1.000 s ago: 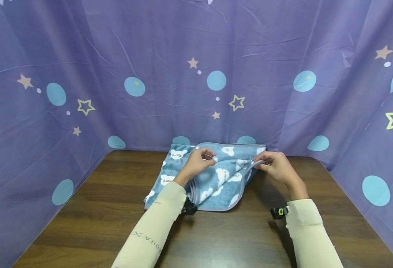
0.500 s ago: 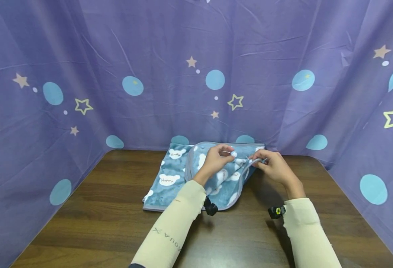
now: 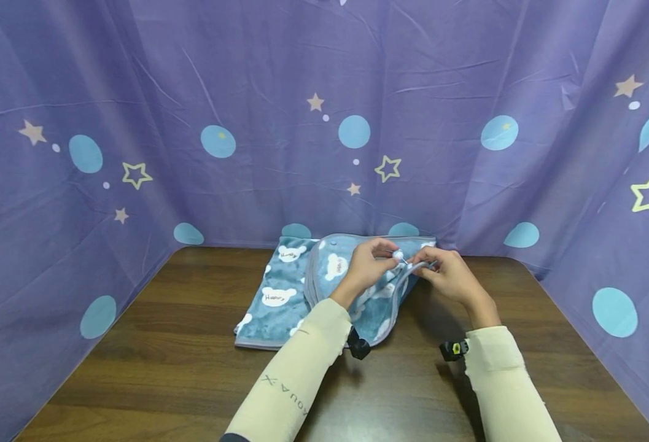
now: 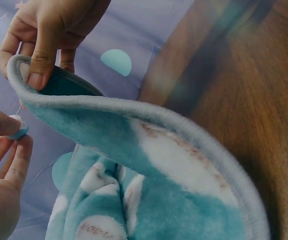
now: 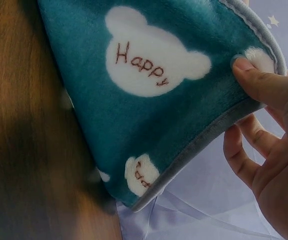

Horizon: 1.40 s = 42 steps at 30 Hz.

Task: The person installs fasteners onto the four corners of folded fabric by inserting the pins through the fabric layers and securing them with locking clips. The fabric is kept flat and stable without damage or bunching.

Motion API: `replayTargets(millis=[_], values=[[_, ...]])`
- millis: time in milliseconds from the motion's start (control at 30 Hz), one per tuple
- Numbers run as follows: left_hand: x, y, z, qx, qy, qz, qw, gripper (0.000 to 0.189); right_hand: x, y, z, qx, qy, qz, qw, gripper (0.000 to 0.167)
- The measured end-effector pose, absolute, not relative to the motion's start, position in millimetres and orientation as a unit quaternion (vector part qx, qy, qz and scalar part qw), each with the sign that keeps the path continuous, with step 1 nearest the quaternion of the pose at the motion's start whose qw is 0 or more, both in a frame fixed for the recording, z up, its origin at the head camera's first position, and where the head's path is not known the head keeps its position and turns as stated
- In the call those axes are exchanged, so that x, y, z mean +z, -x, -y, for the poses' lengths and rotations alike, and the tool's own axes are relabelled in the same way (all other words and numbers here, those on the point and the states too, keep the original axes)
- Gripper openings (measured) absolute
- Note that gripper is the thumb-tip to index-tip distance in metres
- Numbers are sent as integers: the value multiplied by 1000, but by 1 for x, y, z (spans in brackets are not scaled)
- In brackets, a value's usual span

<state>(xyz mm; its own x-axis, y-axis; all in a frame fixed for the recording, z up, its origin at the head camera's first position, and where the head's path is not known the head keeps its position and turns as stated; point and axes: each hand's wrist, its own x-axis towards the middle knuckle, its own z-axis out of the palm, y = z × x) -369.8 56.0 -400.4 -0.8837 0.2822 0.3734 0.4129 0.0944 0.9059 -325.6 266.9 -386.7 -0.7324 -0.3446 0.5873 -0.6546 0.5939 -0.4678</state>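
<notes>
A blue fleece blanket (image 3: 271, 319) with white bear heads and a grey border lies folded on the table. My right hand (image 3: 451, 279) pinches its raised corner; in the right wrist view the thumb (image 5: 264, 82) presses the fleece beside the border. My left hand (image 3: 365, 267) pinches a small round white-and-blue cap (image 4: 18, 130) between thumb and fingers. Something thin, like a pin or thread, runs from that cap toward the lifted corner; which of these it is, I cannot tell. Both hands are close together, with fingertips nearly meeting at the corner.
The brown wooden table (image 3: 164, 368) extends to both sides of the blanket and in front of it. A purple curtain (image 3: 280, 135) with stars and dots hangs behind and along the sides. A small black camera is worn at each wrist.
My left hand has moved right with the small cap, from above the blanket's middle to the lifted corner. The right hand has kept its pinch there, nearly still.
</notes>
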Motion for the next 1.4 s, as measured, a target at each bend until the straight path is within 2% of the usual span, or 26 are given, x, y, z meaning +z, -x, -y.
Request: replayTargets(millis=[400, 733, 1400], values=[[-401, 368, -60, -630, 291, 718, 57, 22, -385, 324, -268, 351, -277, 865, 227, 19], [-404, 365, -58, -647, 285, 706, 40, 23, -386, 325, -271, 356, -267, 862, 245, 20], [-414, 357, -60, -635, 263, 725, 46, 24, -385, 323, -271, 336, -269, 877, 212, 16]])
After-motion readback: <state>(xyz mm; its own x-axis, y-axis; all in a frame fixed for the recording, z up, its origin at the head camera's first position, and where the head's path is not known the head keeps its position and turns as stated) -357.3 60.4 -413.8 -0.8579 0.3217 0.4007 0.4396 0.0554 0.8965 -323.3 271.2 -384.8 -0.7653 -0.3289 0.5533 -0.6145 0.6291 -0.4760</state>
